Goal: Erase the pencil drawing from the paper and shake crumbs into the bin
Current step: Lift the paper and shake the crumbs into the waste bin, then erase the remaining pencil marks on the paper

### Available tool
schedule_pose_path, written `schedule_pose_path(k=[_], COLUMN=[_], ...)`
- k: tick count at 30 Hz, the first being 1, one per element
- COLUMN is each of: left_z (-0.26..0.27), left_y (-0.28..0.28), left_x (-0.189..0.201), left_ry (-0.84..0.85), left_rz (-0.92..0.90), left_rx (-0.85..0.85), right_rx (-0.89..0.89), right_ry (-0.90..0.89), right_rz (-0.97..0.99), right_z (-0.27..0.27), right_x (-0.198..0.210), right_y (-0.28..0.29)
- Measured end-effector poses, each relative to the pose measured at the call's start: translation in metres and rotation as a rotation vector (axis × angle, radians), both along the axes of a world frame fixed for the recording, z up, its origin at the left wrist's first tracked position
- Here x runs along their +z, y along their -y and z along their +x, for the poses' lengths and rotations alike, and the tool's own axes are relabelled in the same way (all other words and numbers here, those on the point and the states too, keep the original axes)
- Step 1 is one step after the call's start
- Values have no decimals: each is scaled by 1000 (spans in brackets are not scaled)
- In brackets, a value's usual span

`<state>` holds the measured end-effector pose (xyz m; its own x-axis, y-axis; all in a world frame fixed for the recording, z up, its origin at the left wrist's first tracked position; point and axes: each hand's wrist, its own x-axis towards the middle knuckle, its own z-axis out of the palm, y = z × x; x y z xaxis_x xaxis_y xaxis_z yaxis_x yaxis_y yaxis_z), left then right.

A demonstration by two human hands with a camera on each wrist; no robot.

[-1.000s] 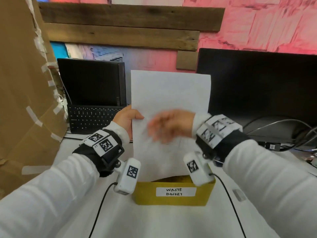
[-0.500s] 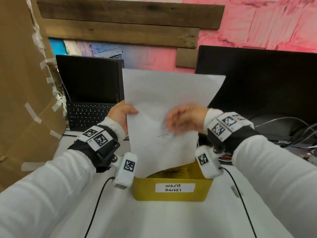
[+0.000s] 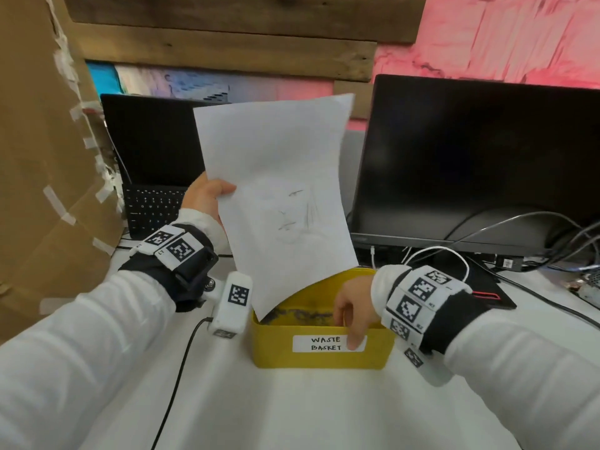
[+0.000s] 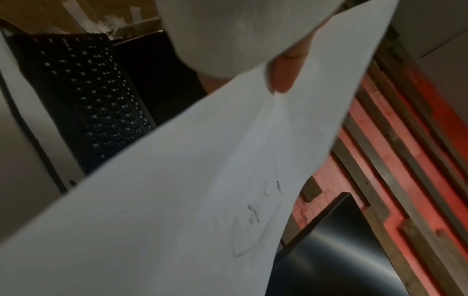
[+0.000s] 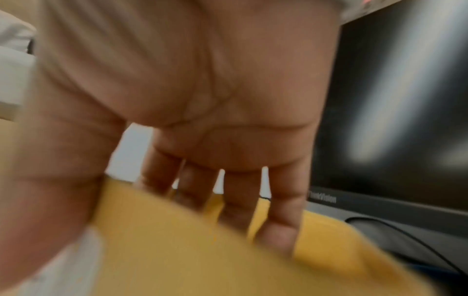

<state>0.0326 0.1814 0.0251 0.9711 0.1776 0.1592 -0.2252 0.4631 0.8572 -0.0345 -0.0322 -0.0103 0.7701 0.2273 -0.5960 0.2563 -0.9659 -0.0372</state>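
Left hand (image 3: 207,198) pinching paper (image 3: 276,196) over yellow bin (image 3: 282,352), hiding laptop (image 3: 152,147); right hand (image 3: 352,310) gripping bin rim beside monitor (image 3: 480,164).

White paper (image 3: 276,177) with faint pencil drawing (image 3: 293,212), held upright, lower corner dipped into yellow "WASTE BASKET" bin (image 3: 282,355) holding dark crumbs (image 3: 298,315).

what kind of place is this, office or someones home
Most likely a desk in an office or workshop, though a home desk can't be ruled out. A dark monitor and an open laptop stand at the back with cables trailing beside them, and a yellow box labelled "waste basket" sits in front.
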Motion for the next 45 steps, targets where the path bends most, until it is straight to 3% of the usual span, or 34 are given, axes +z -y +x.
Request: schedule_pose_path(k=[8,14,18,21,22,24,27,31,35,37,41,45], left_z=[-7,-8,-8,-13,-14,-19,-27,-45,-64,-71,-75,-74], left_y=[-9,-16,-14,1,8,27,56,90,106,111,112,107], left_x=[14,21,16,5,0,-14,-36,-65,-90,-102,-119,-121], left_ry=[13,3,-30,-42,-46,-67,-109,-138,-209,-219,-172,-120], left_rz=[42,122,201,312,341,389,494,612,726,799,960,1171], left_rx=[109,160,107,13,-27,-124,-230,-324,-383,-399,-414,-479], right_rx=[65,54,-134,-299,-410,-623,-749,-969,-1188,-1187,-1074,-1109], right_ry=[292,315,362,487,520,622,599,652,310,280,317,271], right_rz=[-80,-101,-79,293,513,712,641,765,1306,1251,861,663], right_z=[14,27,28,23,17,6,-9,-41,-68,-72,-71,-62], right_x=[-16,-23,-21,-2,7,19,24,13,-16,-29,-52,-62], right_y=[-19,-25,-1,32,43,60,76,91,120,130,137,134])
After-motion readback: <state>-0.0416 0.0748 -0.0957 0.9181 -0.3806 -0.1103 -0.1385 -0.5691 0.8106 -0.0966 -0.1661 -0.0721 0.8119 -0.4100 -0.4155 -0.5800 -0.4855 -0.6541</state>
